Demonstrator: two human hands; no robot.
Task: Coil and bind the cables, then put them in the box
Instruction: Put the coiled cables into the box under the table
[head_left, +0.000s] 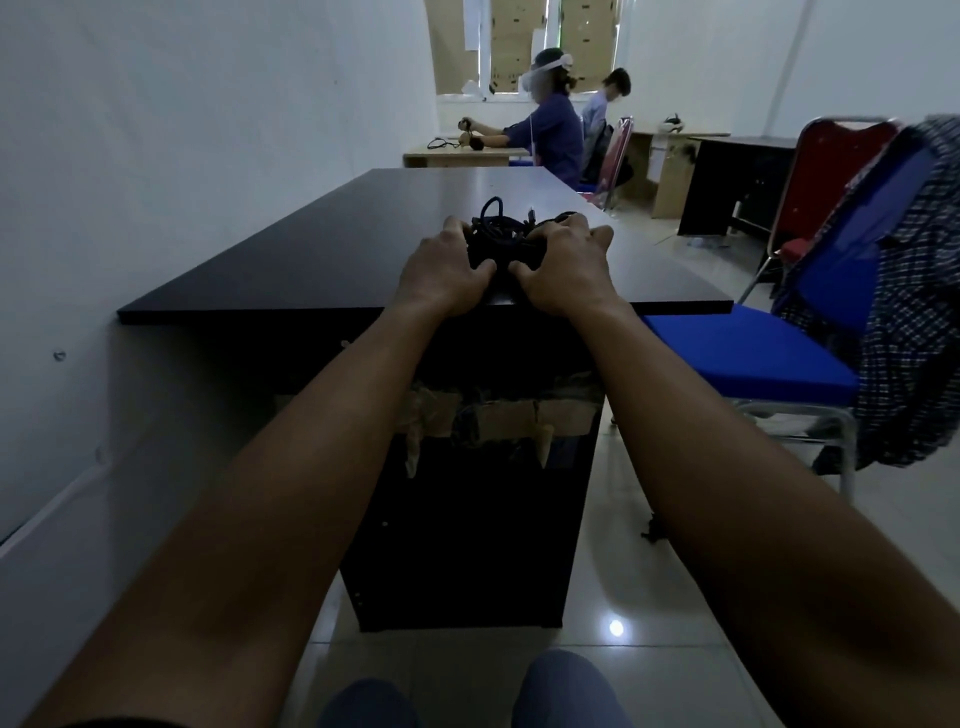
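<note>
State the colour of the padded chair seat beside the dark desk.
The padded chair seat is bright blue, best in the head view.

no readable text, no labels, no brands, no numbers, no signs

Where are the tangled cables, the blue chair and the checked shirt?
cables (501, 235): head view, middle of the dark pile.
blue chair (748, 353): head view, seat cushion.
checked shirt (917, 332): head view, cloth draped over the chair back.

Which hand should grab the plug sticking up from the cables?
Probably the right hand: the plug pokes up nearer it. The left hand, already gripping, can hold the cables steady.
</note>
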